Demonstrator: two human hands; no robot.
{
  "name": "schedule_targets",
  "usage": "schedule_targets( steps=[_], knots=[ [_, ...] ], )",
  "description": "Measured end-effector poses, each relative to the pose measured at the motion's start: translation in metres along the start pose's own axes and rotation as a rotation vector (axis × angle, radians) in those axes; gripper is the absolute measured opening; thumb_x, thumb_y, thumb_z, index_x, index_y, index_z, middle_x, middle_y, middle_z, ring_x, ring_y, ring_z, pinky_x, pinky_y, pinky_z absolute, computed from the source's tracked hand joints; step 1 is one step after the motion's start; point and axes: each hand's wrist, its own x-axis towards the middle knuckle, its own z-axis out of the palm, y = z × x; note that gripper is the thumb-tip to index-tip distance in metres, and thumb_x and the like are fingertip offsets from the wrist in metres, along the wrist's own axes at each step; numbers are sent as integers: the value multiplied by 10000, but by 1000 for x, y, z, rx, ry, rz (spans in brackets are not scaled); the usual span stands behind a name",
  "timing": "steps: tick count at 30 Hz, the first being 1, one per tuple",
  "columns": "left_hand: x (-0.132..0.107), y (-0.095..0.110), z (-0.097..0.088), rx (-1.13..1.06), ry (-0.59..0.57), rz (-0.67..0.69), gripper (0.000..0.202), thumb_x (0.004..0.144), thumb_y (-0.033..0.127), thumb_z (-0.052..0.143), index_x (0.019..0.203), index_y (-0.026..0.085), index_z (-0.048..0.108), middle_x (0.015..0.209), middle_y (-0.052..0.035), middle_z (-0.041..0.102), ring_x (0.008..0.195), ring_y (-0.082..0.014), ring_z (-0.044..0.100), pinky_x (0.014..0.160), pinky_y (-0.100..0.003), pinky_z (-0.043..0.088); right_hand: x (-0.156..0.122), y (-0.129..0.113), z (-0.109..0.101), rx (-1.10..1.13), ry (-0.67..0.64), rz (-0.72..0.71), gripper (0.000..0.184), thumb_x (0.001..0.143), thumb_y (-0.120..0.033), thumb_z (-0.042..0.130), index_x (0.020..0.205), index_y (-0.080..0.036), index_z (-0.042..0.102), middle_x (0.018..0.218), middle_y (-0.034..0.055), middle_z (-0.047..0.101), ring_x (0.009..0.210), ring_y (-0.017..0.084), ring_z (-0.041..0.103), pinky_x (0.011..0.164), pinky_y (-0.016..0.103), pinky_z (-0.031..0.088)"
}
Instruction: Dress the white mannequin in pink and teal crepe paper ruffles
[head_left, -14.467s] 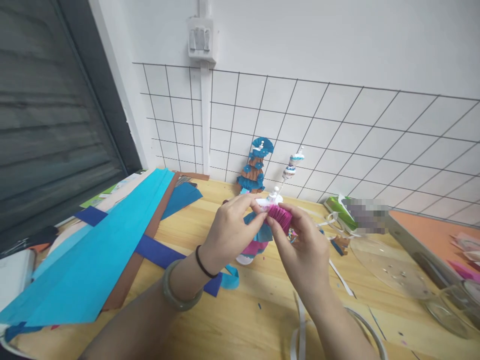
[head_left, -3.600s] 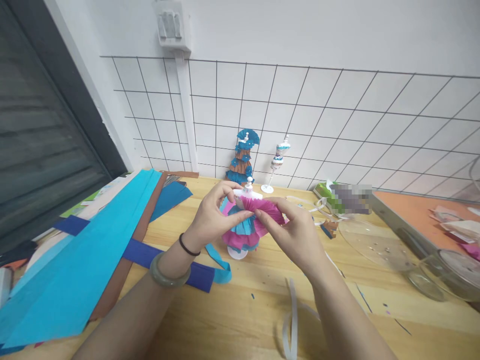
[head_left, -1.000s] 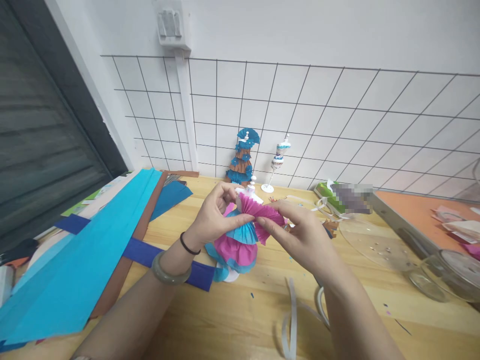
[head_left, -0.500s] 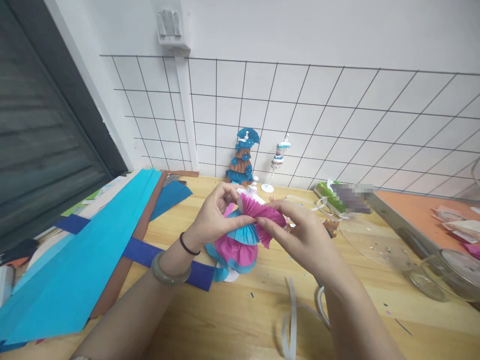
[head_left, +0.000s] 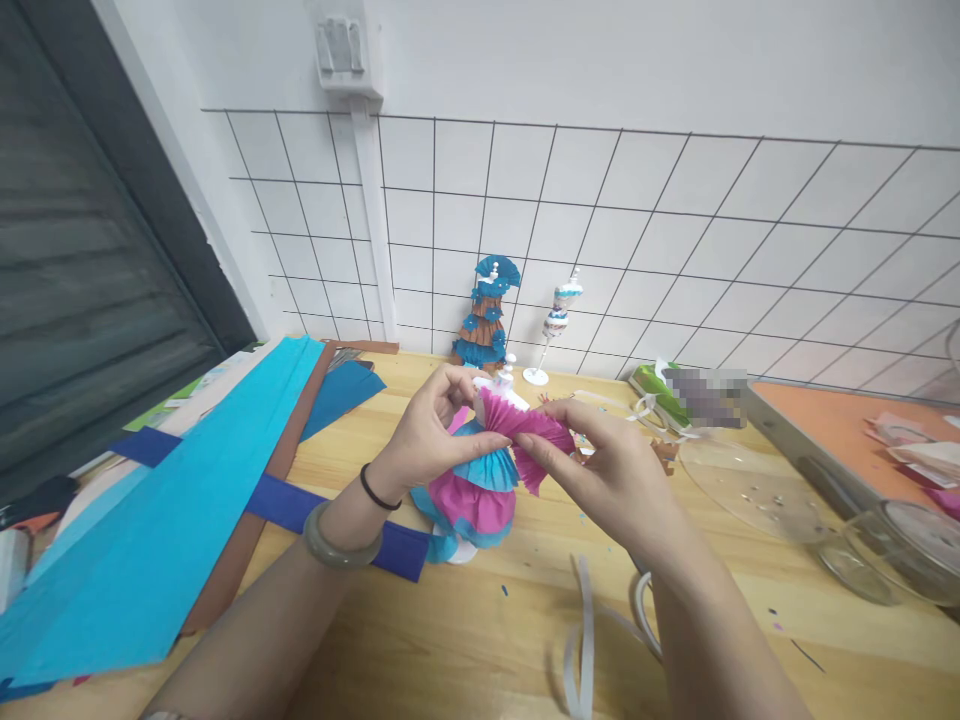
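Observation:
Between my two hands is a pleated strip of magenta crepe paper (head_left: 510, 416), held against the upper front of a small white dress form (head_left: 505, 376). My left hand (head_left: 442, 425) pinches the strip's left part, its thumb pointing right. My right hand (head_left: 592, 450) grips the right part between thumb and fingers, and the two thumb tips nearly meet. Below them hangs a layered paper skirt (head_left: 472, 500) in magenta and light blue, on the same form. The form's white base shows partly under the skirt.
Long blue crepe paper sheets (head_left: 172, 510) and a dark blue strip (head_left: 401, 552) lie at left. Behind stand a form dressed in blue and brown (head_left: 484, 320) and a smaller one (head_left: 556, 315). White ribbon (head_left: 585, 640), a clear round container (head_left: 892, 550) and an orange-lined tray (head_left: 847, 420) are at right.
Both hands keep their grip in nearly the same place. The right end of the magenta strip has shifted very slightly; everything else looks still.

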Motion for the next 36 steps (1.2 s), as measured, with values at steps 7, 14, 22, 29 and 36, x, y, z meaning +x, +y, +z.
schedule_targets(
  steps=[7, 14, 22, 29, 36],
  knots=[
    [0, -1, -1, -21, -11, -11, 462, 593, 188, 809, 819, 200, 407, 936, -19, 527, 837, -122, 557, 771, -271, 470, -1, 3, -1, -17, 5, -15, 100, 871, -276, 559, 880, -215, 638, 673, -12, 671, 639, 136, 607, 560, 248, 449],
    [1, 1, 0, -71, -27, -22, 457, 598, 165, 801, 813, 198, 400, 901, -8, 506, 804, -108, 535, 738, -254, 455, -2, 3, -1, -6, -21, 26, 105, 873, -286, 558, 913, -232, 638, 732, -9, 686, 677, 138, 613, 591, 252, 460],
    [0, 2, -1, -74, -28, -56, 469, 577, 198, 818, 812, 198, 413, 876, 1, 501, 768, -105, 530, 722, -255, 450, -2, 1, -1, -23, -23, -4, 113, 875, -286, 559, 934, -238, 643, 759, -5, 684, 686, 139, 608, 582, 247, 449],
    [0, 1, -2, -88, -54, -50, 440, 599, 160, 803, 829, 191, 429, 863, -1, 514, 782, -108, 534, 724, -246, 445, -1, 1, 0, -34, -5, -36, 105, 871, -276, 565, 925, -230, 642, 756, 1, 680, 683, 143, 606, 592, 249, 454],
    [0, 1, -3, -88, -61, -49, 426, 610, 153, 796, 835, 189, 436, 870, -3, 527, 794, -106, 537, 727, -235, 451, -2, 0, -2, -42, -15, -36, 91, 872, -265, 563, 918, -234, 634, 750, -6, 681, 679, 136, 603, 602, 244, 450]
  ],
)
